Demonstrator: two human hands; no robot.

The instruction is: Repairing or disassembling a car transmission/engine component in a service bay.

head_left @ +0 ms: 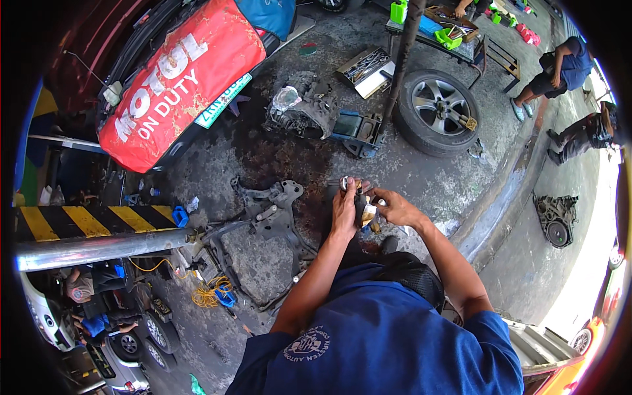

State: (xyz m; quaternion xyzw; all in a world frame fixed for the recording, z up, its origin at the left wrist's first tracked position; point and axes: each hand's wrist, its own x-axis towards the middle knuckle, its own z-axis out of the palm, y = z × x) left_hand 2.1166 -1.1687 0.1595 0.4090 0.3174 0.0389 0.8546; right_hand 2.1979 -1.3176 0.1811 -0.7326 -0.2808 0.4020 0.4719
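Note:
My left hand [345, 209] grips a small dark metal car part [359, 197] with a shiny round end at its top. My right hand [394, 208] closes on the same part from the right, fingers at its lower side where a pale orange bit shows. Both hands meet in front of my chest, above the oily concrete floor [263, 158]. What lies between the fingers is partly hidden.
A dark subframe [266, 217] lies on the floor to the left of my hands. A gearbox [303, 108] on a jack, an open toolbox [365, 69] and a wheel [440, 112] lie farther off. A red-covered car [178, 79] stands upper left. Two people crouch at the far right.

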